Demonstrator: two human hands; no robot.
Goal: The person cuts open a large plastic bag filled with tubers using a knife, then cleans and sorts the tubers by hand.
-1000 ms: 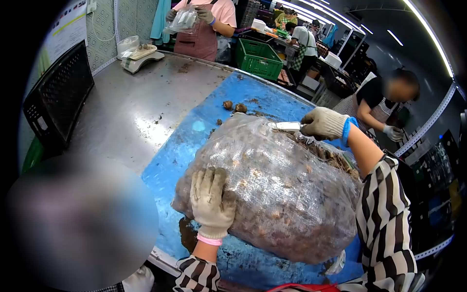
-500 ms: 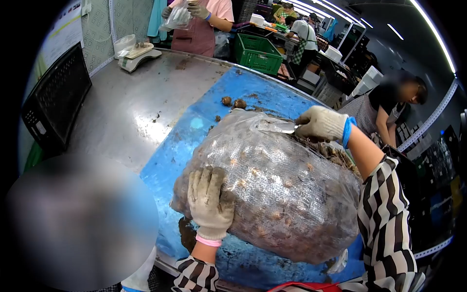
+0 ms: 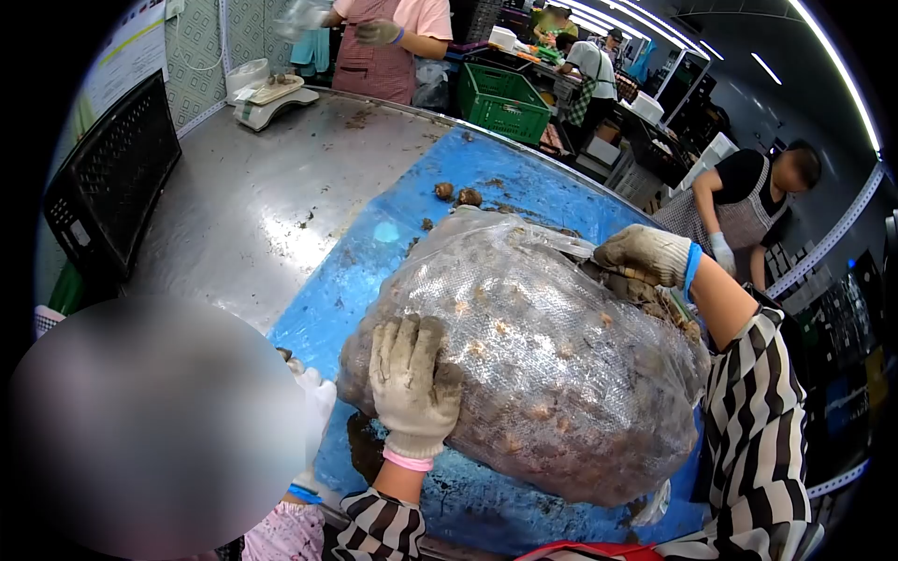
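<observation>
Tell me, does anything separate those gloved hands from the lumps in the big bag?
Yes, for the left hand: the bag's clear plastic lies between it and the brown lumps. The right hand is at the bag's upper edge, beside uncovered brown contents, with nothing visible blocking it there; what its fingers hold is unclear.

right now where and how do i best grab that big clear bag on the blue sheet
I'd cup the bag low at both ends, left hand from the left, right hand from the right. It lies long and bulging with no handle in view, and brown stems show along its upper right edge, so avoid gripping there.
</observation>
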